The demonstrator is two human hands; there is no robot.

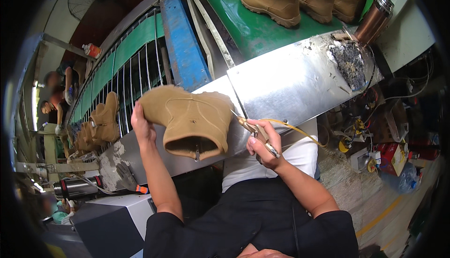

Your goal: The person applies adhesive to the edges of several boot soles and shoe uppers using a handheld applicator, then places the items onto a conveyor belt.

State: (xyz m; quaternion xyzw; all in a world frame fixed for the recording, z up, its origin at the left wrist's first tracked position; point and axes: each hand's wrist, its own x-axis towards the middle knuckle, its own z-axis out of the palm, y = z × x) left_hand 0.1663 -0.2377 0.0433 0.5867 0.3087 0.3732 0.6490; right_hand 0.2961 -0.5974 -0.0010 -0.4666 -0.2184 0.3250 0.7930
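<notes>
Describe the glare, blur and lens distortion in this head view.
Head view: strong fisheye bends the conveyor rails and steel table toward a black rim; the steel table shows bright glare; the tan boot, left hand and right hand with its metal tool are sharp; the far left edge is blurred.

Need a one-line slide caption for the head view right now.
Left hand holds a tan suede boot while the right hand aims a metal nozzle tool at it, over a steel workbench.

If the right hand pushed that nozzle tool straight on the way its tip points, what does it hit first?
Most likely the tan suede boot that the left hand holds: the tool in the right hand points up-left at its side, tip seemingly almost touching; depth is unclear.
</notes>
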